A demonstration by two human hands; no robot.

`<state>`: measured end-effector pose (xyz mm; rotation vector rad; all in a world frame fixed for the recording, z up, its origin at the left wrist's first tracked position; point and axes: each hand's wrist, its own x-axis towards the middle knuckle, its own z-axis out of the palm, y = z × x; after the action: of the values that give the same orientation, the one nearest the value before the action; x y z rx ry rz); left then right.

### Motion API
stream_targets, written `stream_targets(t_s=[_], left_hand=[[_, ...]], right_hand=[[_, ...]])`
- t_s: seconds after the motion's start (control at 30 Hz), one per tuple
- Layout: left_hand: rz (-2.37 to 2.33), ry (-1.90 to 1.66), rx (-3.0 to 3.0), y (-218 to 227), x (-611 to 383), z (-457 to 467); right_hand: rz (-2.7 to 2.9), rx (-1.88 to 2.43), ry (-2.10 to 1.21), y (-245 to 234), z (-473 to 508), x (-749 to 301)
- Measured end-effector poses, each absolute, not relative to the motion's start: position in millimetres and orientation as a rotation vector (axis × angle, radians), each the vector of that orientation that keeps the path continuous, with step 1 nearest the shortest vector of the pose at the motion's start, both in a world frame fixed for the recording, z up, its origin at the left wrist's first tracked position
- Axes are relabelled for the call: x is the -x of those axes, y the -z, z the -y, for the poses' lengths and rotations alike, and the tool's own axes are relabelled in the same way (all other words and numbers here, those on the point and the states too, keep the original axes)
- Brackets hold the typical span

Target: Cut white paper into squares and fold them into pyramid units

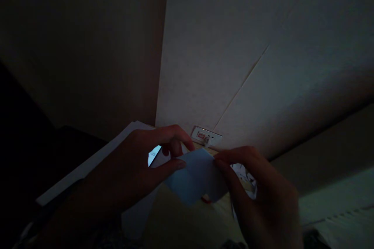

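Note:
Between my two hands is a small piece of light blue paper (189,177), with a crease or fold running down toward its right part. My left hand (152,159) pinches its upper left edge between thumb and fingers. At the upper right corner, my right hand (257,183) grips the paper with thumb and index finger. Behind the left fingers a lit phone screen (153,155) shows in part. Below the paper a small red thing (206,200) peeks out, too hidden to name. The light is dim.
A wall socket plate (207,135) with a plug in it sits just beyond my hands. White sheets (87,167) lie at the left. Crumpled white paper (244,175) shows behind my right hand. A pale wall (222,46) rises ahead, and pale fabric (344,218) lies at the lower right.

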<state>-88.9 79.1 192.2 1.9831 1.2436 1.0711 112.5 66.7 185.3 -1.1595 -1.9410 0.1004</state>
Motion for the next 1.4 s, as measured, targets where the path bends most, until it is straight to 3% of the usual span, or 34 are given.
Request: stream_targets(t_s=[1.4], left_hand=[[-1.379, -1.040, -2.042, -193.7, 92.4, -79.7]], right_hand=[[1.972, 1.163, -0.085, -180.6, -69.6, -118.7]])
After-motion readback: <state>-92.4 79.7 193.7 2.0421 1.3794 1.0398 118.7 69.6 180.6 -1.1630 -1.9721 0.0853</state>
